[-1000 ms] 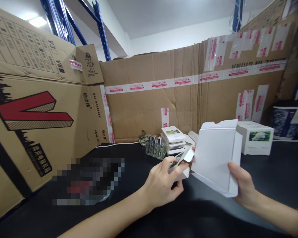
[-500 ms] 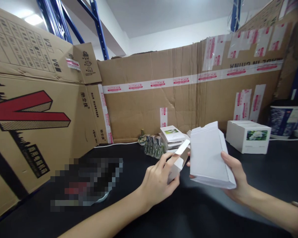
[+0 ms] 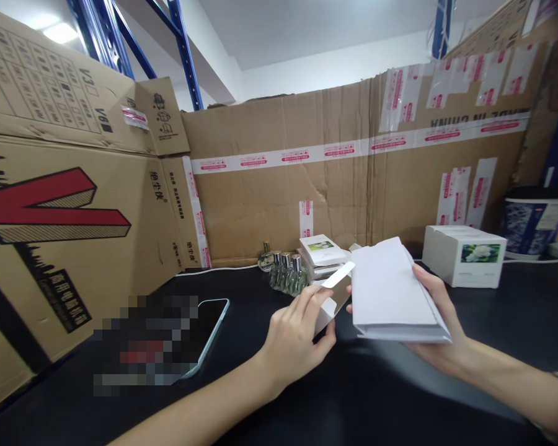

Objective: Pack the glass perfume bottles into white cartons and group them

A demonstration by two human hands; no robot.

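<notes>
My left hand (image 3: 297,331) is closed around a small white carton (image 3: 339,294) whose end flap stands open and whose brown inside shows. My right hand (image 3: 439,322) grips a white folded paper insert (image 3: 393,291), with the thumb on its right edge and fingertips at its left side. The insert is held just right of the carton, its plain face toward me. Behind my left hand stand several small glass perfume bottles (image 3: 288,275) with silver caps. Beside them is a stack of flat white boxes (image 3: 323,251) with a flower picture on top.
A white box with a flower picture (image 3: 465,257) sits at the back right, near a blue-and-white cup (image 3: 534,223). A phone (image 3: 209,334), partly pixelated, lies left on the black table (image 3: 367,396). Cardboard walls (image 3: 279,192) enclose the back and left side.
My right hand has tilted the paper insert, so its top edge looks flatter and its lower edge turns more toward me. My left hand and the carton have barely moved.
</notes>
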